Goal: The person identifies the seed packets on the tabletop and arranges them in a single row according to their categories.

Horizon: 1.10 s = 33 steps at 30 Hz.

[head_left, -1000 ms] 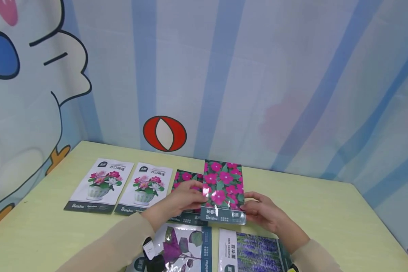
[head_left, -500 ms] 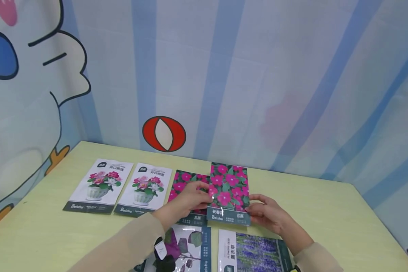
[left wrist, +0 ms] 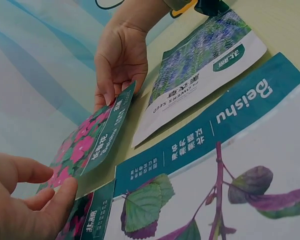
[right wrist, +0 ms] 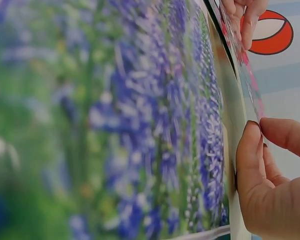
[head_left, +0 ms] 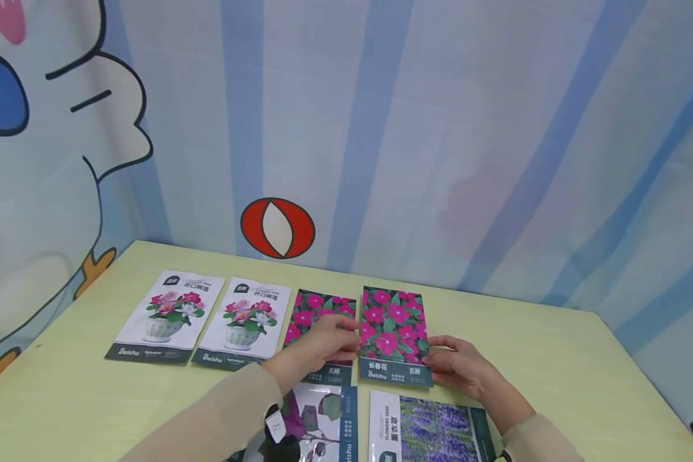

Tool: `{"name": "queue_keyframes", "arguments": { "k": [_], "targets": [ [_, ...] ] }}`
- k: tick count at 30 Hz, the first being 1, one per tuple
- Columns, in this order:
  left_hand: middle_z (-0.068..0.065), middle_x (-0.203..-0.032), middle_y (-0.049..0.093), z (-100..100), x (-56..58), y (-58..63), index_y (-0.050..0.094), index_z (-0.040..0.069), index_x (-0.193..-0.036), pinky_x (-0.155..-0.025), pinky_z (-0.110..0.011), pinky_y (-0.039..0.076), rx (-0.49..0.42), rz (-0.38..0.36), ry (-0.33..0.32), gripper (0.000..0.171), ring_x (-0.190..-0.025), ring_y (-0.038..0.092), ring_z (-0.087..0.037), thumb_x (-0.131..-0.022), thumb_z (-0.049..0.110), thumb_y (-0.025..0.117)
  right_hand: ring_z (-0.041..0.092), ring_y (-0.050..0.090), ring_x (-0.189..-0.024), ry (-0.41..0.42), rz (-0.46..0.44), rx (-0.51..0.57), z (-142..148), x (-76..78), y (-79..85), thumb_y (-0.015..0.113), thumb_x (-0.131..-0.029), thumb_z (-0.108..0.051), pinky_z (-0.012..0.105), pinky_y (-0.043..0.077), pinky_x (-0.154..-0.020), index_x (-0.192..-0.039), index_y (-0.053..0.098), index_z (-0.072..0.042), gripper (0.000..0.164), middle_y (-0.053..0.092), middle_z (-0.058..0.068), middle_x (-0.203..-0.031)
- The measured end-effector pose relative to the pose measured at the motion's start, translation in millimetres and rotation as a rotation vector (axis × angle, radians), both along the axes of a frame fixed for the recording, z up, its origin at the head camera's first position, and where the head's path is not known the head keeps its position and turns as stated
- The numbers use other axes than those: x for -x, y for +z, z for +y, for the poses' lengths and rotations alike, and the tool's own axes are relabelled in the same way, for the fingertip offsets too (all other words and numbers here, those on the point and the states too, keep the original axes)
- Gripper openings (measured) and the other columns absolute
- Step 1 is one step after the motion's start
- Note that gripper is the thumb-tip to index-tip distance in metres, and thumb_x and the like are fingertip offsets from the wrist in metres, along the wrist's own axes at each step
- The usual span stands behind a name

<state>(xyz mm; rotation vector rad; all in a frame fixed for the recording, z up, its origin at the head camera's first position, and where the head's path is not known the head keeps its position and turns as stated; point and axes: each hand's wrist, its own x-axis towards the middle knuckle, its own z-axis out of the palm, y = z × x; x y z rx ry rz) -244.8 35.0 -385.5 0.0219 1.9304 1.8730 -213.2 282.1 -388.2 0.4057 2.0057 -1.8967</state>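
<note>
A pink-flowered seed packet (head_left: 393,330) with a dark lower band is in the middle of the table, one edge slightly raised in the left wrist view. My right hand (head_left: 459,366) pinches its lower right edge, thumb and forefinger together in the right wrist view. At its left edge, my left hand (head_left: 317,346) holds on with thumb and forefinger, above a second pink-flowered packet (head_left: 306,317) that it partly covers. In the left wrist view the left hand (left wrist: 30,200) is at the near corner, and the right hand (left wrist: 121,65) is across from it.
Two white packets with potted flowers (head_left: 170,314) (head_left: 242,321) lie to the left. Nearer me are a purple-leaf packet (head_left: 323,417), partly under my left arm, and a lavender packet (head_left: 436,430). A printed curtain (head_left: 416,128) hangs behind the table (head_left: 554,359).
Both hands have moved the pink-flowered packet to the right and lowered it toward the table. It now stands beside the second pink packet instead of overlapping it.
</note>
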Motion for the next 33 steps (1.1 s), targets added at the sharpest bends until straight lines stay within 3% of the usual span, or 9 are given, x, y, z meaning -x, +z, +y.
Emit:
{"name": "queue_keyframes", "arguments": {
  "k": [5,11,23,27,33],
  "targets": [
    [-0.016,-0.092,0.061,0,-0.5,1.2,0.052,-0.006,-0.123,-0.068,-0.028,0.056,0.019,-0.021,0.002,0.036,-0.076,0.062,-0.017,-0.088,-0.001,0.056,0.010,0.055,-0.057,-0.018,-0.007,-0.112,-2,1.8,-0.3,0.063,-0.083,0.000,0.020,0.050,-0.051,-0.131,0.040,0.005,0.053,0.064,0.007,-0.079],
    [-0.019,-0.096,0.060,-3,-2.2,5.6,0.050,-0.008,-0.124,-0.073,-0.031,0.056,-0.024,-0.040,-0.009,0.036,-0.080,0.062,-0.020,-0.088,-0.001,0.054,0.010,0.050,-0.053,-0.050,-0.014,-0.223,-6,3.4,-0.5,0.065,-0.080,0.001,0.021,0.051,-0.049,-0.125,0.046,0.005,0.049,0.058,0.006,-0.073],
    [-0.019,-0.103,0.060,-23,1.8,11.0,0.052,-0.005,-0.125,-0.071,-0.030,0.056,0.039,0.007,-0.039,0.038,-0.084,0.062,-0.022,-0.087,0.000,0.057,0.015,0.057,-0.057,-0.048,-0.015,-0.278,-4,2.1,0.7,0.063,-0.081,0.001,0.026,0.053,-0.053,-0.120,0.052,0.005,0.041,0.063,0.008,-0.077],
    [-0.019,-0.106,0.060,-35,4.3,17.9,0.053,-0.003,-0.125,-0.074,-0.031,0.056,0.069,0.023,-0.048,0.037,-0.088,0.062,-0.023,-0.088,0.001,0.057,0.016,0.056,-0.059,-0.044,-0.009,-0.308,-4,-0.7,3.6,0.064,-0.082,-0.001,0.027,0.054,-0.055,-0.118,0.054,0.004,0.038,0.062,0.008,-0.080],
    [-0.017,-0.110,0.055,-72,1.2,34.3,0.052,-0.002,-0.124,-0.079,-0.036,0.055,0.181,0.081,-0.144,0.037,-0.098,0.059,-0.027,-0.088,0.005,0.058,0.017,0.056,-0.062,-0.016,-0.018,-0.296,-1,-6.4,10.6,0.065,-0.082,-0.004,0.028,0.053,-0.058,-0.117,0.055,0.002,0.037,0.060,0.006,-0.080]
  ]
}}
